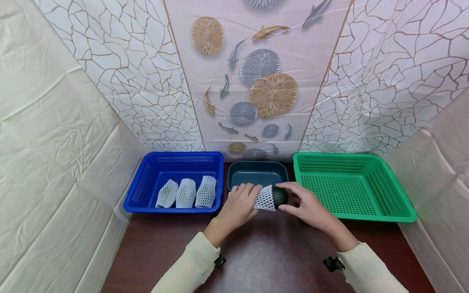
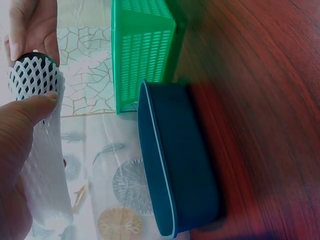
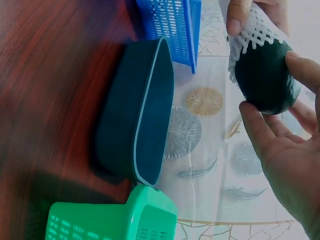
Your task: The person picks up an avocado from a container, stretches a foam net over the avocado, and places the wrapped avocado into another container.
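Observation:
A white foam net sleeve [image 1: 264, 198] lies across my left hand [image 1: 239, 203], whose fingers and thumb grip it. Out of the sleeve's right end sticks a smooth, dark green, egg-shaped avocado [image 3: 265, 75], partly covered by the mesh. My right hand [image 1: 305, 203] holds the avocado's bare end between thumb and fingers. Both hands are raised just in front of a dark teal tub [image 1: 258, 178]. In the left wrist view the sleeve [image 2: 47, 165] hangs long and loose beyond the left thumb, while only the dark tip of the avocado [image 2: 35, 56] shows.
On the left stands a blue basket [image 1: 174, 210] with three white foam net sleeves [image 1: 186, 193] in it; whether they hold anything is unclear. A green basket [image 1: 337, 191] stands on the right. Patterned cloth walls enclose the dark red wooden table [image 1: 256, 256].

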Demonstrator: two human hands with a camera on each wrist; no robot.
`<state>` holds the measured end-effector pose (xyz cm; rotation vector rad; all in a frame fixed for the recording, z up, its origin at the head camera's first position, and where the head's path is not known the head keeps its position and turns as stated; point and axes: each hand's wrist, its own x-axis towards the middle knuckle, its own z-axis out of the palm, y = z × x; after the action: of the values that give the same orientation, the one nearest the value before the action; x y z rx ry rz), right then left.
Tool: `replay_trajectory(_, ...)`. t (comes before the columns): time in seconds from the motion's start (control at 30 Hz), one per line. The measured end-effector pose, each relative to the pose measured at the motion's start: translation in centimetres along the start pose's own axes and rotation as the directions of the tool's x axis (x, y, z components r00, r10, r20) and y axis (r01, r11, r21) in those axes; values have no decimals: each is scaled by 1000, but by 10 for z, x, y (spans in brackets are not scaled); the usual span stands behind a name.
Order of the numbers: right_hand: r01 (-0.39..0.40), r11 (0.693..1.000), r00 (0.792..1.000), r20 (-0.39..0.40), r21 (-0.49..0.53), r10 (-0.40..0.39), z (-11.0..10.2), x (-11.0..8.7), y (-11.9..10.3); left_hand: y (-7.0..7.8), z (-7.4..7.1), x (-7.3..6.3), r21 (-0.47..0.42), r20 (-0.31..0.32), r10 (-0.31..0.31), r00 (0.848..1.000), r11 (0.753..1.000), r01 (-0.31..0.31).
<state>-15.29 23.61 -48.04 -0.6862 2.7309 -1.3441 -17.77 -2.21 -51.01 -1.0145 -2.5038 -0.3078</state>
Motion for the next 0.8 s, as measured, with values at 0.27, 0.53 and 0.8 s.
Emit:
replay_trajectory(0.27, -21, 999, 997, -68, 39, 23, 6, 0, -1, 3, 0, 1, -30, -18, 8, 1000, 1000, -9)
replay_trajectory(0.53, 5, 1000, 995, -102, 20, -3, 12, 3, -4, 4, 0, 3, -26, -10, 19, 1000, 999, -19)
replay_trajectory(0.8, 8, 1000, 992, -125, 20, -6, 18, 4, -5, 6, 3, 4, -35, 11, 17, 1000, 999, -16)
